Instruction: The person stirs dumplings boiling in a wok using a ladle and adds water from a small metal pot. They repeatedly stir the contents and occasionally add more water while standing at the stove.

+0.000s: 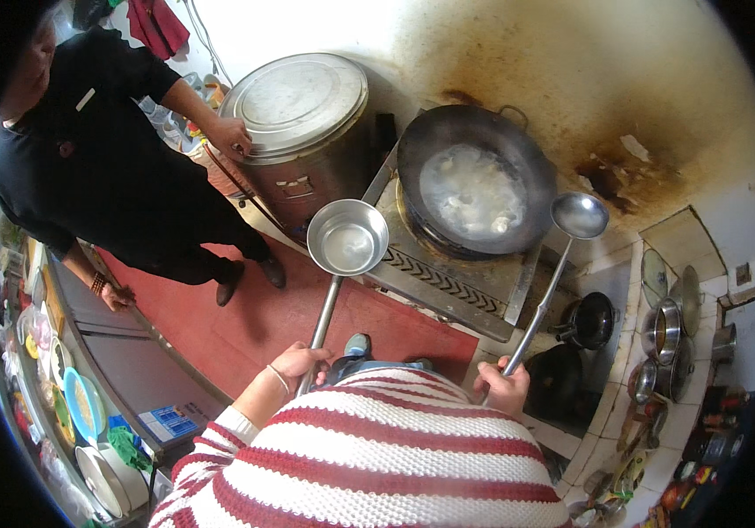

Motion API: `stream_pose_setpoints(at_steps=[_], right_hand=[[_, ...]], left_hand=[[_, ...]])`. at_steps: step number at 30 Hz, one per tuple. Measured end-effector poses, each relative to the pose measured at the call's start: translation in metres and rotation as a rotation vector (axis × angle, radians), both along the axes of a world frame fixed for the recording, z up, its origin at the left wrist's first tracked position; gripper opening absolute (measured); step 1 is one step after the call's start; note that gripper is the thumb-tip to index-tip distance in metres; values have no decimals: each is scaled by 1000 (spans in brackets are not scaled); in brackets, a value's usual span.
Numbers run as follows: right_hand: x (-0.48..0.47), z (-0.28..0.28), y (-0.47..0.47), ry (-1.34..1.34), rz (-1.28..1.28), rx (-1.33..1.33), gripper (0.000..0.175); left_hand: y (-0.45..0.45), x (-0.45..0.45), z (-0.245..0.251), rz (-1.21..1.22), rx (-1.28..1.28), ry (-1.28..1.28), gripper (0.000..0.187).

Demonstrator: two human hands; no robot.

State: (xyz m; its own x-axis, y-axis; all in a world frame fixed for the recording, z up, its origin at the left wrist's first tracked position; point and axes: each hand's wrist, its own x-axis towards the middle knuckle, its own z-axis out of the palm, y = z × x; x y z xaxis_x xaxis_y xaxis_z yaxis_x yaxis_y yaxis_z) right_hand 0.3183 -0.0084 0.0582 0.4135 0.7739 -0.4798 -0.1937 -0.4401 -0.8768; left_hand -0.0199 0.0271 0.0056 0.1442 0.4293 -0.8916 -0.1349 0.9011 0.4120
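My left hand point(300, 366) is closed round the long handle of a metal dipper point(348, 237), whose round bowl hangs short of the stove's front edge. A little clear liquid seems to lie in it. In my right hand point(504, 386) is the handle of a steel ladle point(579, 216), its bowl beside the wok's right rim. Between and beyond the two bowls, a large dark wok point(476, 181) rests on the stove, holding cloudy, whitish liquid with pale pieces in it.
Left of the stove point(446, 280) stands a large lidded metal drum point(298, 109), a co-worker's hand point(229, 137) on its lid edge. The co-worker point(120, 158) stands on the red floor mat point(364, 323). Pans and lids point(664, 330) line the tiled ledge at right; a cluttered counter lies left.
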Motion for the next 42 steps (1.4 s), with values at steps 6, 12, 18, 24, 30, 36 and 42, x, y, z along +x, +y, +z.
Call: stream_pose_setpoints(at_steps=[6, 12, 18, 24, 30, 36, 42], right_hand=[[2, 0, 2, -48, -7, -14, 19], [0, -4, 3, 19, -73, 63, 21], [-6, 4, 4, 18, -82, 52, 23], [-12, -1, -1, 42, -98, 56, 24], [-28, 9, -4, 21, -147, 19, 24], [-51, 5, -8, -30, -220, 5, 22], [-78, 4, -15, -67, -261, -23, 20]], left_hand=[[1, 0, -2, 22, -25, -18, 14], [1, -10, -9, 209, -62, -257, 14], [8, -10, -1, -6, 61, -58, 18], [17, -16, 9, -132, 135, -20, 15], [20, -35, 4, -142, 136, -73, 11], [27, -64, 18, -246, 241, -56, 12], [45, -77, 43, -107, 156, -117, 12]])
